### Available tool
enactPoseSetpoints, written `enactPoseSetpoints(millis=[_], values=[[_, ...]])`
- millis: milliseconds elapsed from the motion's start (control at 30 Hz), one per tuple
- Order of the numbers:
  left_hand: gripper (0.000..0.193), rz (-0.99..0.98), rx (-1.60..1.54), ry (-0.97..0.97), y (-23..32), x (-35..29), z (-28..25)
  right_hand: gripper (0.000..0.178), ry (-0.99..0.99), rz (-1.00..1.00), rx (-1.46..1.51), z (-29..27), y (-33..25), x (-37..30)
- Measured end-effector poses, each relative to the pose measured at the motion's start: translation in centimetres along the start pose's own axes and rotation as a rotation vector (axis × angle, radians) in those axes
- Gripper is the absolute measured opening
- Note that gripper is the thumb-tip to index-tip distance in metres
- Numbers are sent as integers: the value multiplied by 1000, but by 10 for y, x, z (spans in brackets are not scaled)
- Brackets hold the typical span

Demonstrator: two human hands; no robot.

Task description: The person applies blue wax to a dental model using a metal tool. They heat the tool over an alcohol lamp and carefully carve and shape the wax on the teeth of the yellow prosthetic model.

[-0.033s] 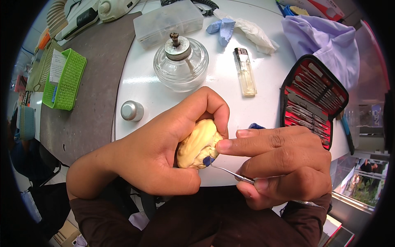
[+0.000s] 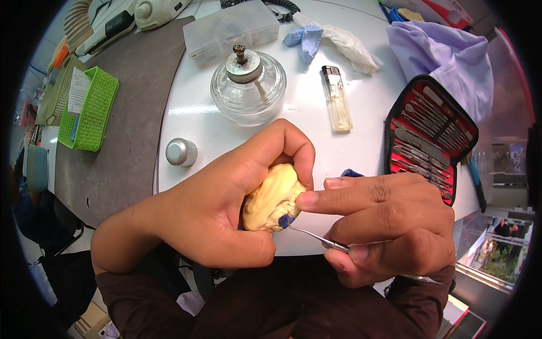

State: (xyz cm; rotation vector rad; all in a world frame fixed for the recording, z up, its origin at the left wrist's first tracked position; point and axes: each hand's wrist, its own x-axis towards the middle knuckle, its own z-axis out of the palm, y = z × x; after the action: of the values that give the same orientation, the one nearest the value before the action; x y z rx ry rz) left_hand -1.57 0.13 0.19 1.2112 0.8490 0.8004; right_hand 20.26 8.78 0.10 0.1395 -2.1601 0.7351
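Table (image 2: 195, 110): white, glossy top, seen in the head view.
Yellow cast (image 2: 265, 195): held above the table, near the middle of its near edge; a dark blue patch (image 2: 286, 221) sits on its near right side.
Left hand (image 2: 217, 206): partly closed around the yellow cast; index finger bent over the far side, thumb along the near side.
Right hand (image 2: 395, 226): fingers partly bent; thumb and fingers pinch the handle of a metal instrument (image 2: 313, 235); one fingertip rests against the yellow cast.
Instrument tip: located at the dark blue patch; depth of contact is too small to tell.
Loose blue piece (image 2: 352, 173): on the table, partly hidden behind the right hand.
Spirit lamp (image 2: 248, 99): upright, beyond the left hand; round glass body, metal collar, dark-tipped wick.
Metal cap (image 2: 181, 152): left of the spirit lamp, near the right edge of the grey-brown mat (image 2: 127, 135).
Lighter (image 2: 337, 104): lying right of the spirit lamp; clear body, dark top.
Tool case (image 2: 431, 143): open at the table's right edge; red lining, rows of metal tools.
Purple cloth (image 2: 446, 62): bunched toward the table's far right corner, beyond the tool case.
Plastic box (image 2: 231, 31): translucent, near the mat's far right corner.
Green basket (image 2: 104, 113): on the mat, toward its left edge.
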Motion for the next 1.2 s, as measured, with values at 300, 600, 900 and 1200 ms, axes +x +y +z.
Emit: enactPoseSetpoints(millis=[300, 600, 900, 1200], values=[[58, -9, -27, 1, 0, 0, 1, 39, 29, -15, 23, 2, 2, -1], [56, -18, -52, -9, 0, 0, 1, 39, 70, 7, 31, 4, 0, -2], [57, -22, -74, -11, 0, 0, 1, 37, 94, 30, 35, 5, -2, -2], [57, -17, -81, -13, 0, -1, 2, 35, 89, 41, 7, 6, -5, 0]])
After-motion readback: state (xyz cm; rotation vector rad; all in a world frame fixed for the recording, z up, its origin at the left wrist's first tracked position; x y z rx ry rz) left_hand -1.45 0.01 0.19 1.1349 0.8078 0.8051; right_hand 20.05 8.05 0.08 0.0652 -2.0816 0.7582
